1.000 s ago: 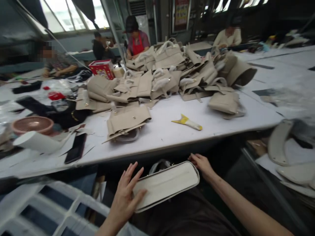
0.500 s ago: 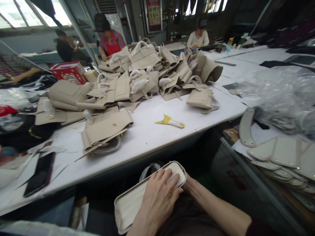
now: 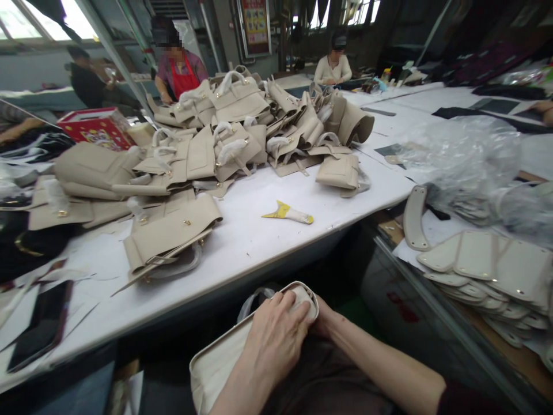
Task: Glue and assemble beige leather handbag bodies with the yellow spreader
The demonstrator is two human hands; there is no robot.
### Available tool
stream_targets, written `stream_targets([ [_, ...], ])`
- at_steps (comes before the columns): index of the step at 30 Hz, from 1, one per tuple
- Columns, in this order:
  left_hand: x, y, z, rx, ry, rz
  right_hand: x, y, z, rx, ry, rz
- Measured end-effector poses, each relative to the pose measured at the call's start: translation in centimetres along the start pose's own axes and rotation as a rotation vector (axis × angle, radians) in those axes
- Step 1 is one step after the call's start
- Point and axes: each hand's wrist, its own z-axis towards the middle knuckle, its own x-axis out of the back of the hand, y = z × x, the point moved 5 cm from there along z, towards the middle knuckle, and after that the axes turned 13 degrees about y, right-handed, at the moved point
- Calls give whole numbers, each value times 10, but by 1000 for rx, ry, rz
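A cream bag (image 3: pixel 224 351) with a pale piped edge lies tilted at my lap, below the table's front edge. Across its near panel rests my left hand (image 3: pixel 280 328), its fingers curled over the rounded right end and pressing there. My right hand (image 3: pixel 322 320) is behind that same end; its fingers are mostly hidden by the bag and my left hand. A plastic-wrapped handle (image 3: pixel 253 302) sticks out on the bag's far side.
Beige bags (image 3: pixel 199 150) are heaped on the white table (image 3: pixel 242 248). Nearer lie a yellow-and-white tool (image 3: pixel 287 212) and a phone (image 3: pixel 41 325). At right are stacked cream panels (image 3: pixel 475 259) and clear plastic (image 3: pixel 462 150). People (image 3: pixel 179 72) sit beyond.
The view has swung slightly, shifting the table and its contents left. My left hand's fingers have curled further in over the bag's end; the bag stays held at my lap.
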Motion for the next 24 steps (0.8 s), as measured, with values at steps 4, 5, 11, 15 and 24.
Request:
stream_targets([
  [4, 5, -12, 8, 124, -32, -5, 16, -17, -27, 33, 54, -58],
  [5, 5, -14, 11, 146, -44, 0, 20, -24, -35, 82, 75, -104],
  [11, 9, -24, 36, 67, 93, 32, 25, -69, -73, 557, 103, -571],
  [15, -7, -34, 51, -8, 44, -97, 21, -75, -78, 679, 148, -714],
  [24, -23, -45, 56, -90, -22, -256, 13, -78, -83, 738, 127, -866],
])
